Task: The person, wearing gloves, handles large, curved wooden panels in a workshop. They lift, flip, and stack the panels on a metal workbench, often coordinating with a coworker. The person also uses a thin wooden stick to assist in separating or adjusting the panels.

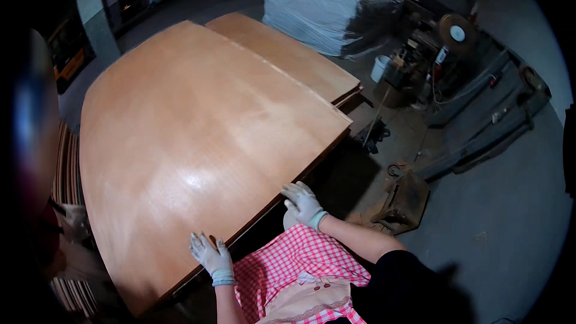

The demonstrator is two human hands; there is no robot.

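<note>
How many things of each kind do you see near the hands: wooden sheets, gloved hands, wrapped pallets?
Large wooden sheets: 2 (near sheet, far sheet)
Gloved hands: 2 (left hand, right hand)
Wrapped pallet stacks: 1
Total: 5

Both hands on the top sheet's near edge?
Yes: the gloved left hand and right hand both rest along the near edge of the top plywood sheet.

Both hands [211, 256] [303, 201] rest on the plywood sheet's [192, 144] near edge.

Dark blurred shape [30, 120] hides left edge
</note>
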